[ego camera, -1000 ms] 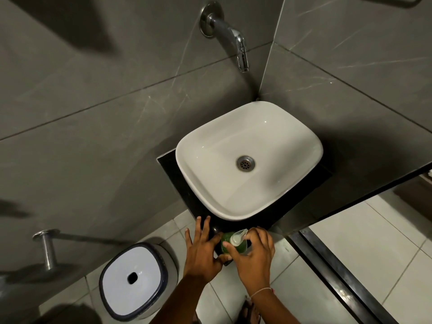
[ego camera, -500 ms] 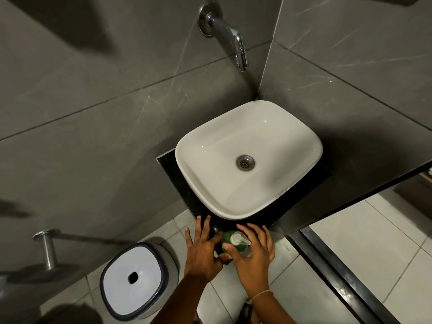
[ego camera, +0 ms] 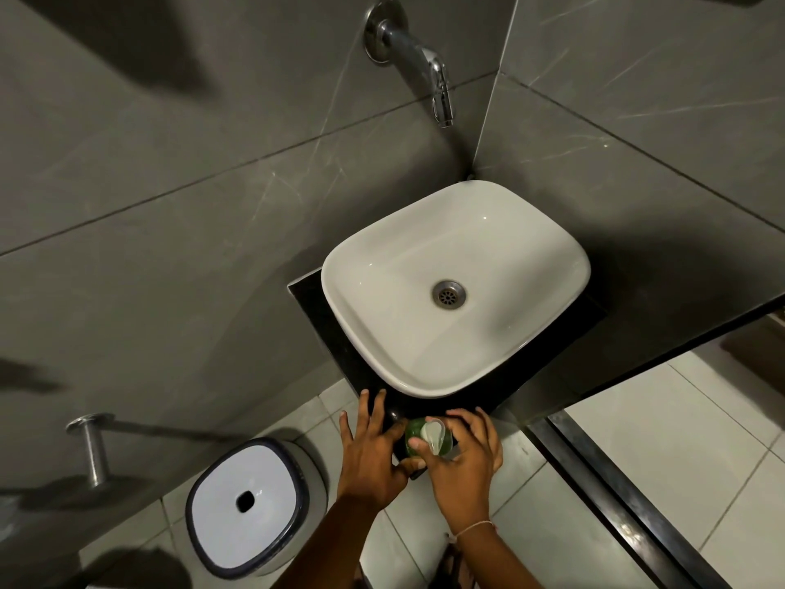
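1. I see the soap bottle (ego camera: 426, 438) standing upright on the near corner of the black worktop (ego camera: 310, 303), just in front of the basin (ego camera: 501, 231). It is green with a pale pump head.
2. My right hand (ego camera: 463, 465) holds the bottle: the thumb curls across its near side under the pump, and the fingers wrap round its far right side.
3. My left hand (ego camera: 369, 457) lies released, fingers straight and spread, flat against the worktop's edge just left of the bottle. Its thumb reaches toward the bottle's base; I cannot tell whether it touches.
4. A thin band (ego camera: 475, 527) sits on my right wrist.
5. The basin is white with a metal drain (ego camera: 449, 294) at its middle.
6. A chrome tap (ego camera: 424, 63) juts from the grey tiled wall above the basin, well apart from both hands.
7. Below left, on the pale floor tiles, stands a white bin (ego camera: 248, 508) with a dark rim and a small hole in its lid.
8. A metal rail (ego camera: 91, 444) projects from the wall at far left.
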A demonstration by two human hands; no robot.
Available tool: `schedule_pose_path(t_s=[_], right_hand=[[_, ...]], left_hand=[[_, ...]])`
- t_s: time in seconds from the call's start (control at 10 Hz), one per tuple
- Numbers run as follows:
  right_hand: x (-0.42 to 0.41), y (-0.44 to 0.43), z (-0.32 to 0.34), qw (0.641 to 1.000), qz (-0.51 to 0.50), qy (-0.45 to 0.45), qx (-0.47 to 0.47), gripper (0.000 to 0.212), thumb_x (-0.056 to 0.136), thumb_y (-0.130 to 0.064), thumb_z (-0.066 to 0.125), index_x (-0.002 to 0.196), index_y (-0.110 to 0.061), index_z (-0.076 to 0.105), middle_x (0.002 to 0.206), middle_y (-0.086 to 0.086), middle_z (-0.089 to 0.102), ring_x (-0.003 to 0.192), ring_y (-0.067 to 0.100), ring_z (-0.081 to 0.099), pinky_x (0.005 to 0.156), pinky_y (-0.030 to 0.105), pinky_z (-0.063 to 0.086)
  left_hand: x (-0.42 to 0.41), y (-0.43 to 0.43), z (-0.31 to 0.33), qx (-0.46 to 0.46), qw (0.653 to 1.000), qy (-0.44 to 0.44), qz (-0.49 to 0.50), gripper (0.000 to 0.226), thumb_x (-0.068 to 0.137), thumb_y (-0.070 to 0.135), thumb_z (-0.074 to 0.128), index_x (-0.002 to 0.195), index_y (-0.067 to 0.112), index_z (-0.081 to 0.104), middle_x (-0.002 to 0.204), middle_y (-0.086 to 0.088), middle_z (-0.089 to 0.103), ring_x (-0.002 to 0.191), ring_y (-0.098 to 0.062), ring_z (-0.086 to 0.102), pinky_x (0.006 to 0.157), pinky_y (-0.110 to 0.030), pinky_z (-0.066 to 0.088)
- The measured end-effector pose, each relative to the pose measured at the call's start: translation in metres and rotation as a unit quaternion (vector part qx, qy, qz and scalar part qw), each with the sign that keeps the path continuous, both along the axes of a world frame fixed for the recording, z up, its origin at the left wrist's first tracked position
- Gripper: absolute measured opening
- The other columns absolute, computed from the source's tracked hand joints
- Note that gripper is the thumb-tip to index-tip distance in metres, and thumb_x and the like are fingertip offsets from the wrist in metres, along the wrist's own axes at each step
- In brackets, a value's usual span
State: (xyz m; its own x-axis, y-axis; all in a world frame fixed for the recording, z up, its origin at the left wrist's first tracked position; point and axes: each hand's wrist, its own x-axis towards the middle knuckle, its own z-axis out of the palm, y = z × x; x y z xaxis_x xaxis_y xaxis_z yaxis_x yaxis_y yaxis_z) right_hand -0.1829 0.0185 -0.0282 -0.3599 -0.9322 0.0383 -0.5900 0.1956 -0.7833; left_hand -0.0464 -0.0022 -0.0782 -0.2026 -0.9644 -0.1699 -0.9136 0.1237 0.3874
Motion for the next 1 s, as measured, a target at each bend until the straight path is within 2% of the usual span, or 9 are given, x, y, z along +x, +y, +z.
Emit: schedule_pose_path(t_s=[0.1, 0.2, 0.3, 0.4, 0.5, 0.7, 0.8, 0.9, 1.0], right_hand=[[0.0, -0.002, 0.008, 0.999, 0.006, 0.012, 0.029, 0.037, 0.057, -0.034, 0.09, 0.089, -0.029, 0.072, 0.112, -0.015, 0.058, 0.131, 0.025, 0.042, 0.107, 0.052, 0.03], [-0.012, 0.007, 0.018, 0.997, 0.06, 0.016, 0.046, 0.05, 0.063, -0.019, 0.085, 0.105, -0.041, 0.067, 0.124, -0.016, 0.054, 0.14, 0.023, 0.032, 0.113, 0.056, 0.02], [-0.031, 0.015, 0.032, 0.997, 0.068, -0.023, 0.007, 0.036, 0.078, -0.025, 0.07, 0.108, -0.043, 0.065, 0.121, -0.015, 0.059, 0.132, 0.023, 0.043, 0.108, 0.058, 0.03], [-0.03, 0.014, 0.046, 0.997, 0.065, -0.045, -0.014, 0.027, 0.085, -0.045, 0.06, 0.108, -0.036, 0.071, 0.118, -0.015, 0.062, 0.127, 0.019, 0.048, 0.106, 0.054, 0.036], [-0.022, 0.01, 0.049, 0.996, 0.086, -0.005, 0.0, 0.027, 0.084, -0.042, 0.066, 0.11, -0.036, 0.071, 0.123, -0.015, 0.062, 0.131, 0.017, 0.042, 0.108, 0.054, 0.033], [-0.03, 0.004, 0.047, 0.994, 0.104, -0.022, -0.003, 0.025, 0.08, -0.037, 0.067, 0.104, -0.038, 0.073, 0.123, -0.017, 0.063, 0.133, 0.022, 0.041, 0.108, 0.055, 0.033], [-0.032, 0.002, 0.048, 0.993, 0.117, -0.026, 0.014, 0.027, 0.08, -0.031, 0.072, 0.104, -0.042, 0.072, 0.125, -0.019, 0.06, 0.135, 0.021, 0.038, 0.109, 0.055, 0.03], [-0.032, 0.0, 0.051, 0.991, 0.124, -0.032, 0.028, 0.029, 0.081, -0.029, 0.073, 0.105, -0.045, 0.07, 0.125, -0.021, 0.059, 0.137, 0.019, 0.036, 0.111, 0.055, 0.029], [-0.032, 0.003, 0.062, 0.993, 0.107, -0.044, 0.022, 0.028, 0.086, -0.042, 0.059, 0.113, -0.045, 0.064, 0.126, -0.025, 0.055, 0.137, 0.014, 0.036, 0.113, 0.053, 0.028]], left_hand=[[0.001, 0.0, -0.001, 0.002, 1.0, -0.007, -0.002, 0.062, 0.073, 0.067, 0.056, 0.127, 0.036, 0.054, 0.163, -0.001, 0.0, 0.144, -0.022, -0.027, 0.116, -0.064, -0.003], [0.0, 0.001, -0.001, -0.002, 1.0, -0.002, 0.001, 0.069, 0.071, 0.076, 0.049, 0.128, 0.037, 0.053, 0.162, -0.001, -0.001, 0.144, -0.022, -0.026, 0.116, -0.062, -0.006], [0.0, 0.0, -0.002, -0.005, 1.0, 0.0, 0.003, 0.071, 0.071, 0.078, 0.047, 0.128, 0.036, 0.052, 0.162, -0.003, 0.002, 0.144, -0.022, -0.025, 0.116, -0.062, -0.005], [0.0, 0.001, -0.002, -0.003, 1.0, 0.007, 0.007, 0.067, 0.071, 0.073, 0.055, 0.127, 0.036, 0.053, 0.162, -0.003, 0.003, 0.144, -0.02, -0.026, 0.116, -0.063, -0.003], [0.0, 0.001, -0.003, -0.005, 1.0, 0.008, 0.007, 0.067, 0.072, 0.074, 0.052, 0.128, 0.037, 0.052, 0.162, -0.001, 0.002, 0.145, -0.021, -0.024, 0.116, -0.062, -0.006], [0.0, 0.001, -0.005, -0.002, 1.0, 0.0, 0.007, 0.066, 0.072, 0.069, 0.057, 0.13, 0.038, 0.051, 0.162, -0.002, 0.003, 0.144, -0.02, -0.025, 0.116, -0.061, -0.006], [0.001, 0.001, -0.003, -0.005, 1.0, 0.006, 0.004, 0.071, 0.07, 0.077, 0.043, 0.129, 0.038, 0.051, 0.162, -0.003, 0.006, 0.145, -0.022, -0.022, 0.116, -0.063, -0.004], [0.0, 0.0, -0.001, 0.005, 1.0, 0.003, -0.002, 0.076, 0.07, 0.08, 0.037, 0.133, 0.038, 0.047, 0.162, -0.003, 0.003, 0.145, -0.023, -0.022, 0.116, -0.063, -0.005], [0.005, 0.004, 0.002, 0.032, 0.999, -0.016, -0.021, 0.085, 0.073, 0.083, 0.038, 0.142, 0.035, 0.033, 0.161, -0.005, -0.007, 0.144, -0.026, -0.025, 0.114, -0.061, -0.014]])
